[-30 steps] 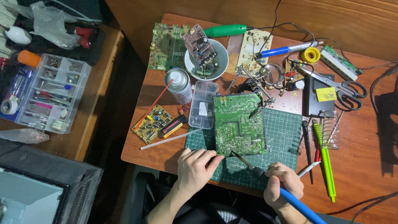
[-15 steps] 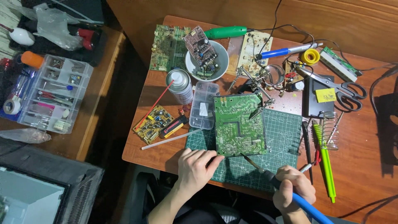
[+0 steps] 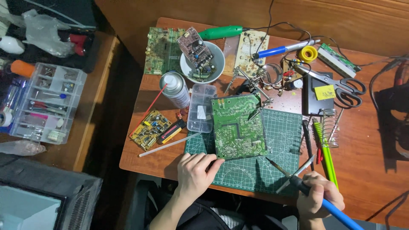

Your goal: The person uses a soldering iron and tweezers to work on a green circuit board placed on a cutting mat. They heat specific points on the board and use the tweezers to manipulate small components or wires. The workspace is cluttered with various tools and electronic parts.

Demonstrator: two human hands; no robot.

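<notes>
Hands steady circuit board (image 3: 237, 127), grip soldering iron (image 3: 298, 181).

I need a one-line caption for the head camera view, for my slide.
Left hand steadies a green circuit board on a cutting mat; right hand holds a blue-handled soldering iron beside it.

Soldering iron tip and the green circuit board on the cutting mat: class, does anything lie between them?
Nothing visible does. The soldering iron in the right hand points at the green circuit board across bare cutting mat. The left hand touches the board's near-left corner, off that line.
</notes>
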